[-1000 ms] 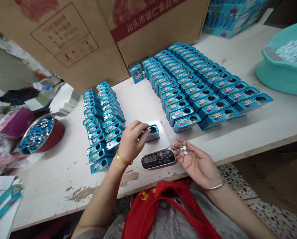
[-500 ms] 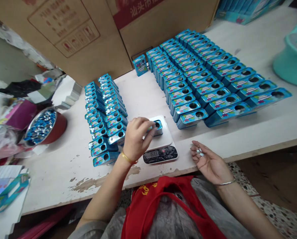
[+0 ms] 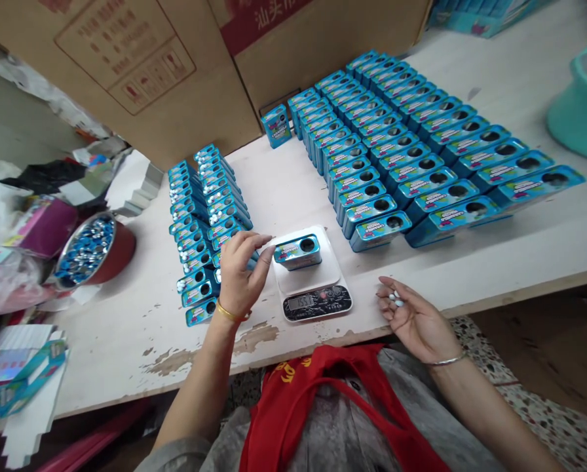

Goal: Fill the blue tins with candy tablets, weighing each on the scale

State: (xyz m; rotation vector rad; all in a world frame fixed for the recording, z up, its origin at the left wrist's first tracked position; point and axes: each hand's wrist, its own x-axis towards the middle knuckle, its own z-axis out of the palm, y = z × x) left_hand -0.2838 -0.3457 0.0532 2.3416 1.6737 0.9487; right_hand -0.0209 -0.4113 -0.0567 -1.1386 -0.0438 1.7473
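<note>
On the white digital scale (image 3: 335,272) stands a blue candy tin (image 3: 293,262) upright, the round hole in its lid facing up. My left hand (image 3: 242,272) is at the tin's left end with thumb and fingers apart and nothing seen between them; I cannot tell whether the fingertips touch the tin. Palm up to the right of the scale, my right hand (image 3: 416,318) holds several small white and pale blue candies (image 3: 396,299) on its curled fingers. Two rows of similar tins (image 3: 200,278) stand left of my left hand, many with white candies at their holes.
Many open-holed tins (image 3: 382,226) fill the right half of the table in rows. One tin (image 3: 276,126) stands by the large cardboard box (image 3: 126,72) behind. A red bowl (image 3: 121,252) of shiny blue-and-silver pieces is at left, a turquoise tub (image 3: 581,111) at far right.
My left hand has drawn back leftward from the hole of the tin on the scale, uncovering the tin. The scale's reading has changed. My right hand stays in place with the candies.
</note>
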